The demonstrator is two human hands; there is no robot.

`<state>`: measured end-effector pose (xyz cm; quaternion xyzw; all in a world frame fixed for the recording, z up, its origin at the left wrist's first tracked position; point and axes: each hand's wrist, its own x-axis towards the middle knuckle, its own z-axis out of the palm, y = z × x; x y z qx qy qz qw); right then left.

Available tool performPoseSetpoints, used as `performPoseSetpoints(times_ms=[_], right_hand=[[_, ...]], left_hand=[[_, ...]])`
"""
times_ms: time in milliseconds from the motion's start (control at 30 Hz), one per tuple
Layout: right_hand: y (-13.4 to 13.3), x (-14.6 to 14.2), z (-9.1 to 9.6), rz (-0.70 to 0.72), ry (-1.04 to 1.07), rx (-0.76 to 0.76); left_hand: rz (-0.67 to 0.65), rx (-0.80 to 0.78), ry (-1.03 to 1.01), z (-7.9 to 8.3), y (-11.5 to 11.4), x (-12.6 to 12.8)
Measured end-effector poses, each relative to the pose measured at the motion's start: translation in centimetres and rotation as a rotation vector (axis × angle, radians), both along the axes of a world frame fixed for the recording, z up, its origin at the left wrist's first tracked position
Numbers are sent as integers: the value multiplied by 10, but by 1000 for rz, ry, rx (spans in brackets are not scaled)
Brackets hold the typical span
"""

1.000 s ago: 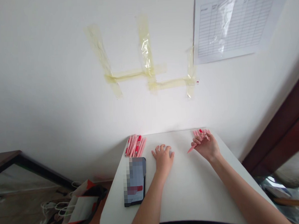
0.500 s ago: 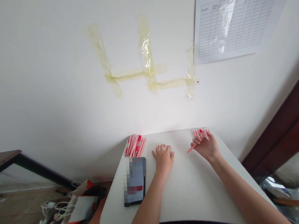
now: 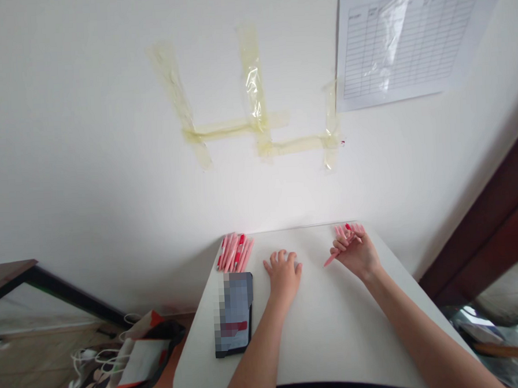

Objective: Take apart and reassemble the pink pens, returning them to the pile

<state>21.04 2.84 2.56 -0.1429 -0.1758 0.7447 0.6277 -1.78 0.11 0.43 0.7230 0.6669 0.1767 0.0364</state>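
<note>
Honestly, left hand [image 3: 284, 274] lies splayed, right hand [image 3: 356, 254] grips a pink pen [image 3: 331, 259]; careless twisting might scatter the pens [image 3: 339, 231] behind it.

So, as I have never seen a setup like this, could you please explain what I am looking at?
There is no machine here: these are a person's bare hands, seen from a head-worn camera looking forward and down. The left hand is palm down, fingers spread, at the white table, with nothing visible in it. The right hand has a pink pen in its grip, tilted. Just beyond lie more pink pens, partly hidden. At the table's far left is a bunch of pink and red pens, with a phone nearer the camera.
</note>
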Motion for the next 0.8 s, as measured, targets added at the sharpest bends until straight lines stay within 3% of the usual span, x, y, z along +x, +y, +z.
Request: performPoseSetpoints(times_ms=[567,800], right_hand=[[1,-2,2,-34,-154,11],[5,1,-6,-58,-138,8]], left_hand=[[1,-7,8,1,0,0],[-2,-7,-3,0,0,1]])
